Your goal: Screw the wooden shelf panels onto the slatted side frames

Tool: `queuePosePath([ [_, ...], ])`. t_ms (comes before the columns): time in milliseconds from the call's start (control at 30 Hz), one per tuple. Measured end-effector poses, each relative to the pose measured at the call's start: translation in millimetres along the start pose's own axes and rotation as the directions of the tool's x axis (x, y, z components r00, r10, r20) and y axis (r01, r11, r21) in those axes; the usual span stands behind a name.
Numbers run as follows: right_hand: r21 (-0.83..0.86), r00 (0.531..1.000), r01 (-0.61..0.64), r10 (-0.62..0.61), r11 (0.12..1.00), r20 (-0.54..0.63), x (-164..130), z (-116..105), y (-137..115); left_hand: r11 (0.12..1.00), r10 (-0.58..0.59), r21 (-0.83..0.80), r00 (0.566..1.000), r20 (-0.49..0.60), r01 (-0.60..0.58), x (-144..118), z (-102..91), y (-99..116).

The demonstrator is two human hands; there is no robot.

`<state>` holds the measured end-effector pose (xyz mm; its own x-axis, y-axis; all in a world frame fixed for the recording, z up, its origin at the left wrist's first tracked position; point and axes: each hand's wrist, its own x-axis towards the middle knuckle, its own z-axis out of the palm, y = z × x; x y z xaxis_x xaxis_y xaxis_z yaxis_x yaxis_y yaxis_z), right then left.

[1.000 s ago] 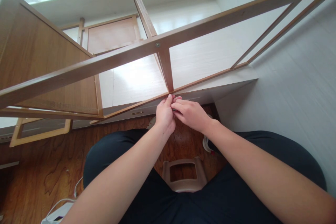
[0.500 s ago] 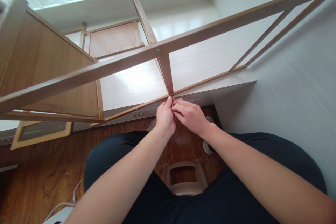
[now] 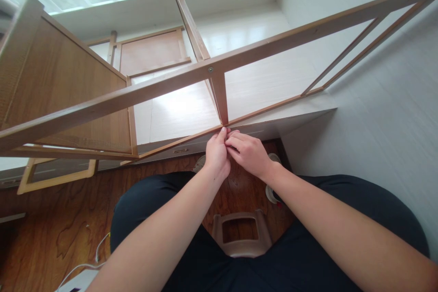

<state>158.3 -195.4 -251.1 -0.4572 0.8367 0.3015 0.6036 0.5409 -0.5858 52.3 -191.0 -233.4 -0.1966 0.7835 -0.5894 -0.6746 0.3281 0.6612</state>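
A light wooden frame stands tilted in front of me: a long upper rail [image 3: 273, 43], a short upright [image 3: 221, 98] fixed to it by a screw head [image 3: 210, 69], and a thin lower rail [image 3: 273, 108]. My left hand [image 3: 216, 157] pinches the spot where the upright meets the lower rail. My right hand [image 3: 251, 155] is pressed against the left one, its fingers curled toward the same joint. Whatever lies between the fingertips is hidden.
A large wooden panel [image 3: 61, 86] stands at the left, joined to the frame. Behind lies a white window ledge [image 3: 273, 73] with another panel [image 3: 152, 52] on it. A white wall [image 3: 393, 114] is close on the right. A plastic stool [image 3: 239, 246] shows between my legs, and a cable [image 3: 99, 251] lies on the wooden floor.
Both hands have stayed together at the joint, shifting slightly upward against the lower rail. The view has tipped a little; the frame has not moved.
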Motion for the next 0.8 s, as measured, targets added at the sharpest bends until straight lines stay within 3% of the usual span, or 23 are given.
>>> queuePosePath([
  [300,-0.006,1.000,-0.010,0.010,1.000,0.012,-0.5,1.2,1.9,1.000,0.023,-0.004,1.000,-0.012,-0.023,1.6,-1.4,-4.4],
  [567,-0.003,0.999,-0.036,0.036,0.999,-0.009,-1.7,0.5,1.3,0.994,0.087,0.061,0.994,0.061,-0.091,-0.5,-2.5,-8.0],
  [800,0.053,0.995,-0.099,0.098,0.994,0.020,-5.5,7.1,-0.2,0.990,0.073,0.116,0.997,0.011,-0.074,-3.7,-4.2,-7.9],
])
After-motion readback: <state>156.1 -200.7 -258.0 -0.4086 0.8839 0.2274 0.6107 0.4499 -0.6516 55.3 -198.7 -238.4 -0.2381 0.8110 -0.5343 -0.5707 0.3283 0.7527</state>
